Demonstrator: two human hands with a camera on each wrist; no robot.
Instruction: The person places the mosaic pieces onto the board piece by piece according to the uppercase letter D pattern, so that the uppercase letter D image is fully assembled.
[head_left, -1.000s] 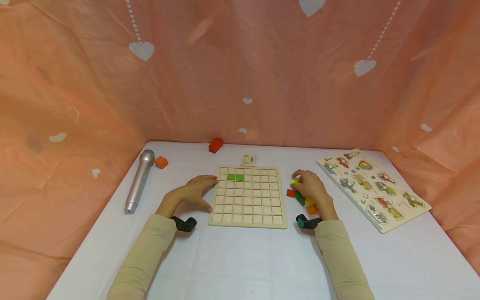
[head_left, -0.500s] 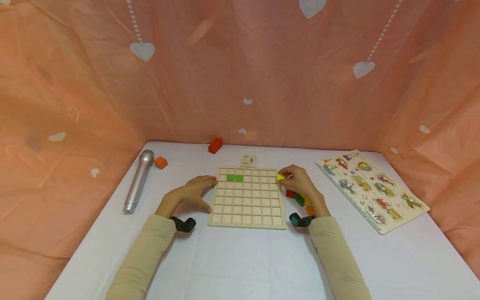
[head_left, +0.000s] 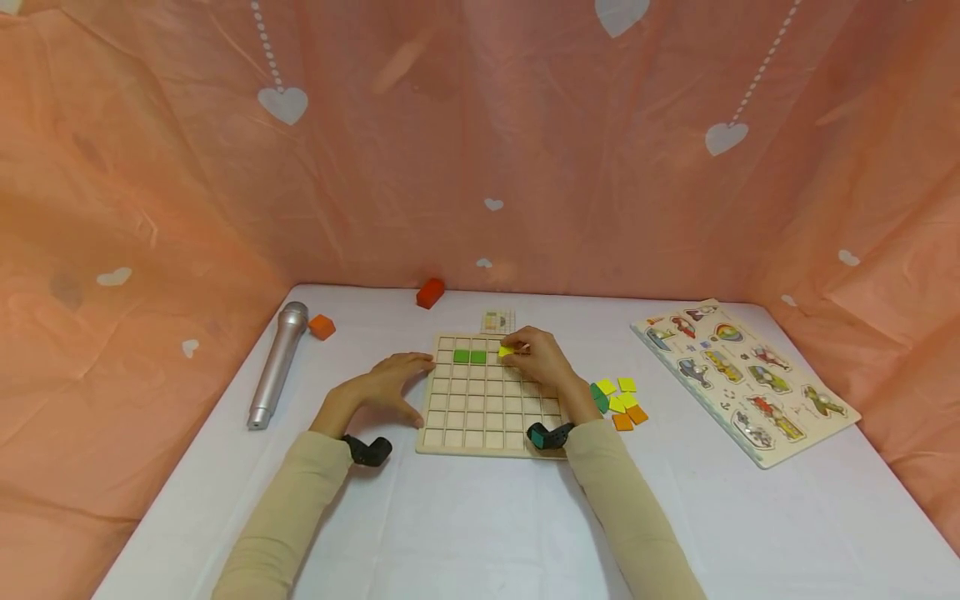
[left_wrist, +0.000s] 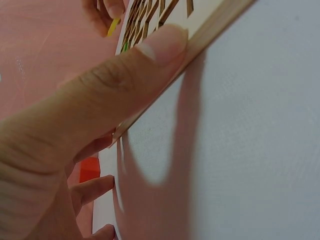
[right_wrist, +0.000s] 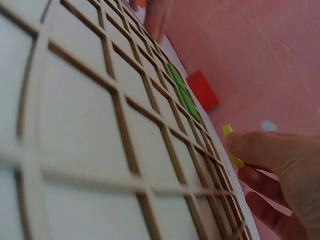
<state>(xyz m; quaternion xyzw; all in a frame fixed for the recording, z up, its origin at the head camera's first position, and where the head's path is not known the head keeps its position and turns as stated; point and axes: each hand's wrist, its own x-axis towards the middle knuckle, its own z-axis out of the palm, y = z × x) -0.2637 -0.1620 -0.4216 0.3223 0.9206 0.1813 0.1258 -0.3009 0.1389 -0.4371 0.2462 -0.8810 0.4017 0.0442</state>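
A wooden grid board [head_left: 487, 453] lies flat on the white tabletop, with two green square tiles [head_left: 470, 357] side by side in its upper rows. My left hand [head_left: 386, 387] rests along the board's left edge, fingers spread; in the left wrist view its thumb [left_wrist: 165, 45] touches the rim. Between thumb and fingers my right hand [head_left: 543, 362] pinches a yellow square tile [head_left: 506, 352] above the board, to the right of the green ones. The right wrist view shows this yellow tile [right_wrist: 236, 161] tilted and apart from the grid. My right forearm covers the board's lower right part.
Right of the board lie loose yellow tiles [head_left: 627, 384], orange tiles [head_left: 623, 422] and a green piece [head_left: 600, 400]. A small printed card [head_left: 498, 322] and a red block [head_left: 431, 293] are behind it. Left stand a silver microphone [head_left: 277, 367] and orange block [head_left: 322, 326]; far right, a picture puzzle [head_left: 750, 379].
My right hand has picked the yellow tile from the pile at the right and carried it left over the board. The loose tiles there are now uncovered. My left hand has stayed put.
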